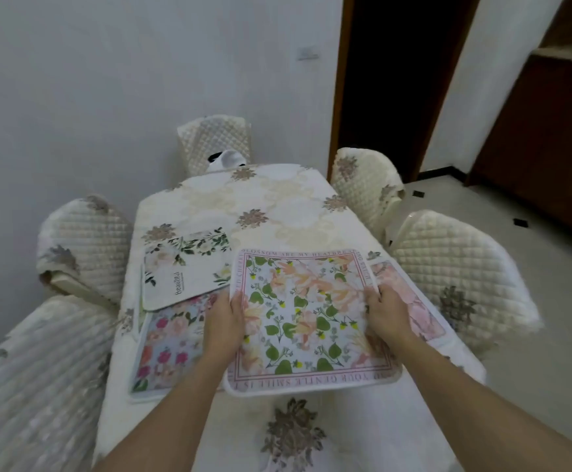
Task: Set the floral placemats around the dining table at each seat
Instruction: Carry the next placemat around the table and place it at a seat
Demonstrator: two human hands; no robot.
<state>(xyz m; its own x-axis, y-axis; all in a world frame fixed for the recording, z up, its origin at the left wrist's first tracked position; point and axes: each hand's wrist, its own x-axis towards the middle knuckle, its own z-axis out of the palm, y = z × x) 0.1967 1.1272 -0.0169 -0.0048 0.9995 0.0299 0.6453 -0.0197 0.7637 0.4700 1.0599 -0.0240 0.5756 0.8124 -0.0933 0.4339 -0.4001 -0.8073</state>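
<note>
A square placemat [306, 318] with peach flowers, green leaves and a pink lettered border lies at the near middle of the table [277, 202]. My left hand [225, 321] grips its left edge and my right hand [385, 313] grips its right edge. Under its right side a pink floral mat [417, 301] shows. To the left lies a mat with red and pink blooms [167, 349]. A white mat printed "Beautiful" [184, 270] overlaps the top of that one.
Quilted cream chairs ring the table: two on the left [83, 247] [29, 376], two on the right [366, 182] [461, 277], one at the far end [214, 141]. A white object sits on the far chair. A dark doorway opens at the back right.
</note>
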